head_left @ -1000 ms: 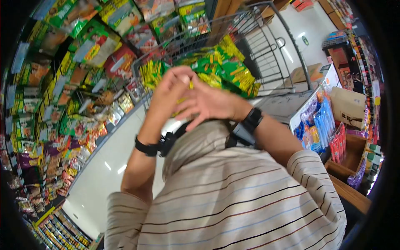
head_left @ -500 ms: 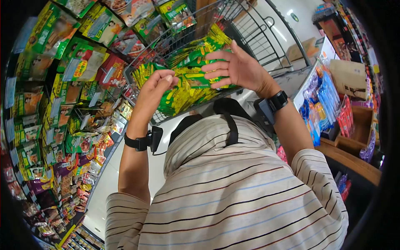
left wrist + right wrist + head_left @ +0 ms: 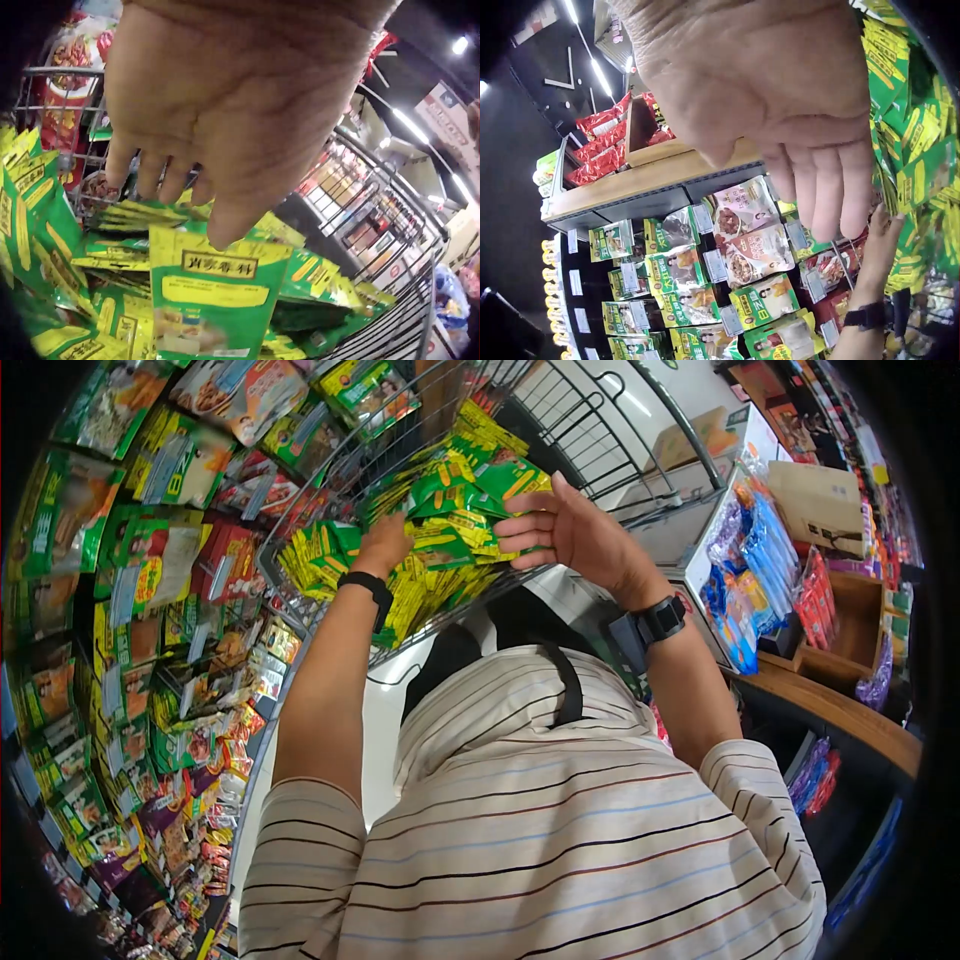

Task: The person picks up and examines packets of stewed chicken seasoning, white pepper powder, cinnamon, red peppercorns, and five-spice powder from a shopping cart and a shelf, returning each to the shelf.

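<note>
Yellow-and-green packets [image 3: 435, 500] lie piled in a wire shopping cart [image 3: 690, 435]. The left hand [image 3: 385, 545] reaches down onto the pile at its left-middle part. In the left wrist view, the left hand [image 3: 232, 105] points its fingers down, with the thumb tip over the top edge of an upright green packet [image 3: 217, 300]; the fingertips are partly hidden. Palm turned inward, the right hand [image 3: 575, 540] hovers at the right side of the pile with its fingers straight. The right wrist view shows the right hand [image 3: 780, 97] holding nothing.
Shelves of hanging snack packets [image 3: 165, 570] line the left side, close to the cart. On the right stand a white box [image 3: 715, 520] with blue and purple bags [image 3: 765, 555], a carton [image 3: 820, 505] and a wooden shelf edge [image 3: 840, 710].
The left hand has moved forward from the cart's near side onto the packets, its fingers extending. The hands, close together earlier, are now apart. The cart has shifted left in the head view.
</note>
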A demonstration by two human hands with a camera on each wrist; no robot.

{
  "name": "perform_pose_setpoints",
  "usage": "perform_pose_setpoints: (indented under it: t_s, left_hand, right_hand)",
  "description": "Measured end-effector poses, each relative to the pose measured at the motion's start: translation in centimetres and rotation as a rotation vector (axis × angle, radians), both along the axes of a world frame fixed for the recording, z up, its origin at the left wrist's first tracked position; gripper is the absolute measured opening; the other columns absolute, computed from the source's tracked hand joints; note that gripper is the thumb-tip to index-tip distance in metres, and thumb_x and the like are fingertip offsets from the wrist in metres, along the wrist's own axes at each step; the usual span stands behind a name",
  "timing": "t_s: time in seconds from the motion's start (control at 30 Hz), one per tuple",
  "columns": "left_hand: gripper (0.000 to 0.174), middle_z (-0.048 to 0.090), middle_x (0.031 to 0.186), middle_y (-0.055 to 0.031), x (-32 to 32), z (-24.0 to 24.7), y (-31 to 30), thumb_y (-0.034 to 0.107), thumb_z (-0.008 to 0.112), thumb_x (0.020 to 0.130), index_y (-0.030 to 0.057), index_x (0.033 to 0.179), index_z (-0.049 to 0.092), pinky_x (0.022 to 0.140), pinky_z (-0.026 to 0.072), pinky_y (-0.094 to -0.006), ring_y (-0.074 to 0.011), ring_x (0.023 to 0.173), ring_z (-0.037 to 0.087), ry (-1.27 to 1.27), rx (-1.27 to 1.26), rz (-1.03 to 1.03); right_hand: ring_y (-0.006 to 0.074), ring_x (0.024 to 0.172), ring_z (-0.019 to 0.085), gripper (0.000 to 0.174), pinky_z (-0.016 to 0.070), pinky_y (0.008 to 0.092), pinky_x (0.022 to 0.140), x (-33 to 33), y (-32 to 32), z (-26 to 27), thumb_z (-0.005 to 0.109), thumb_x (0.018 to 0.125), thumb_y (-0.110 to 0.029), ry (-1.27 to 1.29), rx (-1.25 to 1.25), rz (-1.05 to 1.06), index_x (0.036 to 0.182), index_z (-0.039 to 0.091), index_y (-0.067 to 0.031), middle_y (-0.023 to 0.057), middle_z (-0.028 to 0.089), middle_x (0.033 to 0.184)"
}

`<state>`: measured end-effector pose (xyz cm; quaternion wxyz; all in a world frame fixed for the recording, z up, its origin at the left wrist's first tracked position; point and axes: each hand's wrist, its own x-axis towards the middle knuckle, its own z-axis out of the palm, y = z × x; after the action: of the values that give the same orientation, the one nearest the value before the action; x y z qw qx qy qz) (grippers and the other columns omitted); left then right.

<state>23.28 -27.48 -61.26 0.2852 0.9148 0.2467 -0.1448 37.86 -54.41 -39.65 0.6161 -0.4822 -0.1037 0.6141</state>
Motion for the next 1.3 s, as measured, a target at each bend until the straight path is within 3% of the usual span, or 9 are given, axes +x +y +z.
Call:
perform_pose_setpoints:
  t_s: [0.13, 0.17, 0.3, 0.4, 0.43, 0.6, 0.7, 1.0, 1.3]
  left_hand:
    - [0.043, 0.056, 0.133, -0.0216, 1.1, -0.8, -1.3, 0.020, 0.062, 0.091, 0.0102, 0.132, 0.057, 0.102, 0.0432, -0.0546, -0.0409, 0.130, 0.045, 0.190, 0.066, -0.071]
    - [0.029, 0.065, 0.114, -0.0194, 1.1, -1.3, -1.2, 0.018, 0.056, 0.094, 0.0068, 0.119, 0.065, 0.087, 0.0516, -0.0533, -0.0387, 0.102, 0.063, 0.190, 0.174, -0.207]
    - [0.018, 0.061, 0.094, -0.0248, -0.3, 0.6, -1.9, 0.018, 0.055, 0.093, 0.0037, 0.103, 0.062, 0.078, 0.0478, -0.0520, -0.0413, 0.095, 0.060, -0.217, 0.023, -0.194]
    - [0.016, 0.054, 0.082, -0.0242, -0.5, 9.2, -1.2, 0.019, 0.057, 0.093, 0.0037, 0.097, 0.060, 0.074, 0.0468, -0.0480, -0.0389, 0.086, 0.060, -0.441, -0.165, -0.140]
    - [0.017, 0.056, 0.083, -0.0204, -0.8, 12.5, -0.6, 0.019, 0.057, 0.093, 0.0040, 0.099, 0.061, 0.075, 0.0474, -0.0442, -0.0339, 0.085, 0.060, -0.382, -0.239, -0.102]
    - [0.027, 0.066, 0.106, 0.0011, -3.7, 25.6, 1.1, 0.021, 0.060, 0.097, 0.0025, 0.117, 0.063, 0.082, 0.0473, -0.0267, -0.0061, 0.096, 0.059, -0.284, -0.838, 0.182]
    - [0.027, 0.066, 0.108, 0.0019, -5.5, 28.6, 1.5, 0.019, 0.060, 0.097, 0.0010, 0.117, 0.063, 0.087, 0.0461, -0.0223, -0.0066, 0.097, 0.061, -0.488, -0.890, 0.346]
    - [0.063, 0.064, 0.115, -0.0185, -11.4, 27.9, 1.6, 0.050, 0.039, 0.103, -0.0040, 0.136, 0.045, 0.079, 0.0593, -0.0337, -0.0253, 0.098, 0.068, -0.840, -1.077, 0.479]
    - [0.041, 0.064, 0.120, -0.0103, -13.3, 28.3, -2.6, 0.022, 0.058, 0.098, 0.0014, 0.134, 0.050, 0.076, 0.0617, -0.0328, -0.0183, 0.098, 0.067, -0.828, -1.036, 0.600]
  right_hand:
    - [0.0236, 0.098, 0.067, 0.064, 0.0555, 0.0397, 0.087, 1.8, -0.5, -0.6, 0.037, 0.103, -0.055, -0.044, -0.044, -0.042, 0.125, 0.056, 0.0008, 0.0156, 0.067, 0.112]
    - [0.0224, 0.098, 0.067, 0.058, 0.0556, 0.0385, 0.086, 2.3, -0.4, -0.7, 0.044, 0.102, -0.051, -0.030, -0.051, -0.040, 0.124, 0.057, 0.0009, 0.0150, 0.066, 0.112]
    - [0.0207, 0.103, 0.065, 0.050, 0.0531, 0.0358, 0.089, 3.5, 0.8, 0.0, 0.062, 0.095, -0.040, -0.332, -0.175, -0.002, 0.124, 0.058, 0.0012, 0.0142, 0.064, 0.117]
    - [0.0227, 0.120, 0.057, 0.051, 0.0430, 0.0343, 0.104, 4.2, 2.9, -0.6, 0.063, 0.096, -0.035, -0.745, -0.116, 0.123, 0.131, 0.054, 0.0015, 0.0145, 0.061, 0.126]
    - [0.0218, 0.129, 0.049, 0.054, 0.0370, 0.0332, 0.109, 4.4, 3.7, -0.8, 0.066, 0.094, -0.032, -0.726, -0.104, 0.134, 0.134, 0.051, 0.0017, 0.0134, 0.055, 0.134]
    - [0.0150, 0.110, 0.058, 0.053, 0.0454, 0.0303, 0.096, 2.9, 9.4, 2.3, 0.066, 0.093, -0.034, -0.701, 0.129, 0.235, 0.131, 0.055, 0.0015, 0.0109, 0.063, 0.121]
    - [0.0091, 0.105, 0.059, 0.041, 0.0459, 0.0270, 0.094, 2.0, 11.5, 6.0, 0.063, 0.096, -0.028, -0.538, 0.171, 0.467, 0.127, 0.060, -0.0012, 0.0032, 0.067, 0.115]
    - [0.0108, 0.100, 0.065, 0.035, 0.0520, 0.0255, 0.088, -2.2, 14.8, 8.0, 0.059, 0.098, -0.017, -0.245, 0.237, 0.179, 0.127, 0.059, 0.0021, 0.0081, 0.067, 0.117]
    - [0.0092, 0.100, 0.064, 0.032, 0.0519, 0.0244, 0.087, -5.2, 16.1, 11.0, 0.057, 0.100, -0.020, -0.272, 0.305, 0.175, 0.125, 0.059, 0.0011, 0.0063, 0.067, 0.116]
